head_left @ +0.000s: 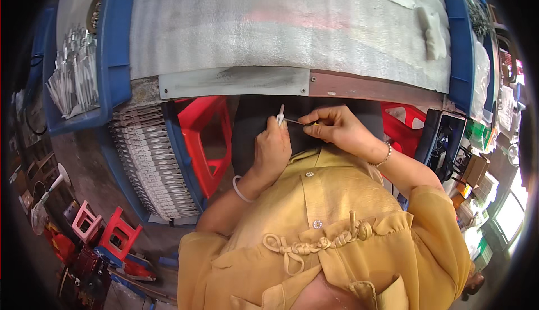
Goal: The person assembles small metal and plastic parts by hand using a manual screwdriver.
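A: Starting with the head view, the only one: where is the piece?

B: The white piece (281,113) is in front of the person's body, above the lap and just short of the bench (236,81) edge. The left hand (273,146) is closed round its lower part, and the narrow end sticks up past the fingers.

A: And the right hand (343,129)?

B: Its fingers are pinching a thin tool (294,122), probably a screwdriver, with the shaft pointing left at the piece. The shaft's tip meets the piece or lies just beside it; I can't tell which.

A: How would the piece handle?

B: I'd judge it light and stiff, likely hard plastic, and perhaps a little slippery if the surface is smooth. The narrow end looks the most fragile, so I wouldn't squeeze or bend it there.

A: Best grip, then?

B: Low on the thicker part, between thumb and bent fingers, as the left hand has it. That should steady it against a sideways push.

A: And the tool?

B: By the handle, lightly, keeping fingertips clear of the shaft's tip.
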A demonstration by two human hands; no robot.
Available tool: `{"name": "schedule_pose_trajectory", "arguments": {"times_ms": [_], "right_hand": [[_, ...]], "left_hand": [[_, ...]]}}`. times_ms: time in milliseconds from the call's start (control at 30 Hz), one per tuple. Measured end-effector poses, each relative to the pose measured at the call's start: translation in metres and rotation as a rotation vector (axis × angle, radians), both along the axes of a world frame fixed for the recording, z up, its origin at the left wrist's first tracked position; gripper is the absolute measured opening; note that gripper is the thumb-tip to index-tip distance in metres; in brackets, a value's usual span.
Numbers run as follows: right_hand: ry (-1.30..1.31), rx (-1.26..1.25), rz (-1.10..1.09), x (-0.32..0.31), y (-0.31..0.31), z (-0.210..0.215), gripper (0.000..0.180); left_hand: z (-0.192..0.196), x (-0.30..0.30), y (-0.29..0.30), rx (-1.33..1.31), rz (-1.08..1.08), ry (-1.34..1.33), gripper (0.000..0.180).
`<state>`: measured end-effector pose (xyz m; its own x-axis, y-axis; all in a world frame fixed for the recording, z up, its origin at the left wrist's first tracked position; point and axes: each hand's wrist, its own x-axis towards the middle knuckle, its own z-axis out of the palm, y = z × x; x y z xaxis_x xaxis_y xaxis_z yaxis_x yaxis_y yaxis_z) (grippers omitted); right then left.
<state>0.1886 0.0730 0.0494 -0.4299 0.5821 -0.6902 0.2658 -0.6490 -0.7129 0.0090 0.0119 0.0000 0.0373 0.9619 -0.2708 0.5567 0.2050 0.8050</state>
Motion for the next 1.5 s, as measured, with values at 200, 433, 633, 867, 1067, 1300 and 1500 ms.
{"name": "schedule_pose_trajectory", "arguments": {"times_ms": [200, 433, 633, 867, 1067, 1300, 1500], "right_hand": [[-0.177, 0.864, 0.471, 0.005, -0.005, 0.041, 0.028], [-0.221, 0.990, 0.489, 0.007, -0.024, 0.044, 0.037], [-0.232, 0.975, 0.465, 0.010, -0.024, 0.039, 0.036], [-0.249, 0.933, 0.364, 0.007, -0.013, 0.023, 0.028], [-0.177, 0.915, 0.224, 0.004, -0.004, 0.008, 0.023], [-0.425, 1.261, 0.896, -0.001, 0.000, 0.035, 0.043], [-0.399, 0.997, 0.768, -0.007, 0.006, 0.031, 0.045]], "left_hand": [[0.005, -0.005, -0.006, -0.152, 0.139, -0.343, 0.014], [0.014, -0.009, -0.006, -0.285, 0.156, -0.454, 0.020], [0.009, -0.006, -0.007, -0.271, 0.148, -0.419, 0.022], [0.001, 0.007, -0.012, 0.096, 0.066, -0.127, 0.017], [0.003, 0.008, -0.010, -0.029, 0.051, 0.008, 0.013], [0.002, 0.004, -0.008, -0.004, 0.101, -0.170, 0.012], [-0.005, 0.005, -0.003, 0.011, 0.038, -0.025, 0.013]]}}
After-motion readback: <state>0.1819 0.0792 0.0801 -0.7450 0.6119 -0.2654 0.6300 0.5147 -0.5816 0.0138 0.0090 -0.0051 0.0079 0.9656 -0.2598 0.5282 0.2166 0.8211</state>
